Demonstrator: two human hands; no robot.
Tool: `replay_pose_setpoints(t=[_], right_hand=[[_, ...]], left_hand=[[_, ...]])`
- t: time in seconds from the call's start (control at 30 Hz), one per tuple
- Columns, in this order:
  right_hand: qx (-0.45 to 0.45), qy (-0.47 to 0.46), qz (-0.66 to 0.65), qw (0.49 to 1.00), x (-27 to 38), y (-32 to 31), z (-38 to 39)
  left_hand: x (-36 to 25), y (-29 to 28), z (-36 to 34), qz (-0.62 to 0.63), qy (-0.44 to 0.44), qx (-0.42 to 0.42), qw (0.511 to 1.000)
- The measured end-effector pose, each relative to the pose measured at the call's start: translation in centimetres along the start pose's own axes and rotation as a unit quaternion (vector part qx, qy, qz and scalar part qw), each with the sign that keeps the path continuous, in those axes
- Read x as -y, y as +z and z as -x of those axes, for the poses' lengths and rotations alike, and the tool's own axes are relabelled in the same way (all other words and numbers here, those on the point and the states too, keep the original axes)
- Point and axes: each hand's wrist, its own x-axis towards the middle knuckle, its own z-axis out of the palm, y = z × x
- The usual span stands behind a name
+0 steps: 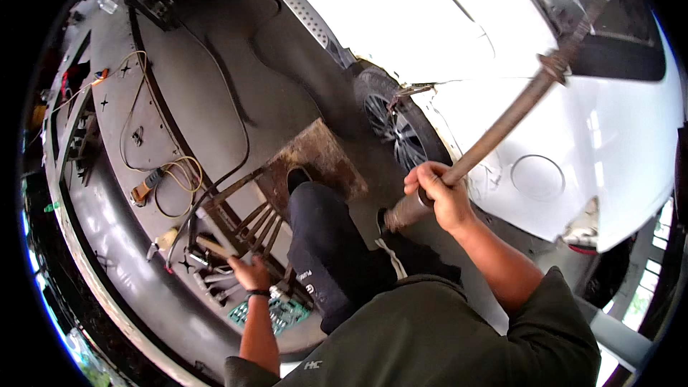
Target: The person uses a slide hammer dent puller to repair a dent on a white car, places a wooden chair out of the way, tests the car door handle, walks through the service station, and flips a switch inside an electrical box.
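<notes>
Right hand (446, 197) has fingers closed round the rod (509, 120), left hand (249, 274) closure cannot be judged; the rod should clear the white car (609, 129).

Left head camera, fisheye, peering steeply down past dark shirt (423, 333); left hand (249, 273), right hand (446, 198) close below, floor (287, 125) farther, white car (444, 36) along floor's right edge, straight lines bowing rimward.
</notes>
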Motion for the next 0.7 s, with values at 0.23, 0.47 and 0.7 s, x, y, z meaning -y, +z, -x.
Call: replay_pose_setpoints(t=[0.23,0.47,0.7], right_hand=[[0.059,-0.035,0.017,0.998,-20.6,-7.6,-1.3],[0.046,0.002,0.138,0.989,-25.1,-14.5,4.9],[-0.007,0.154,0.214,0.965,-34.6,-18.5,5.3]], left_hand=[[-0.2,-1.3,-3.8,0.027,0.059,-0.053,0.996],[0.6,-0.6,-3.2,-0.170,0.046,-0.187,0.967],[0.1,-1.0,-2.8,-0.186,0.068,-0.131,0.971]])
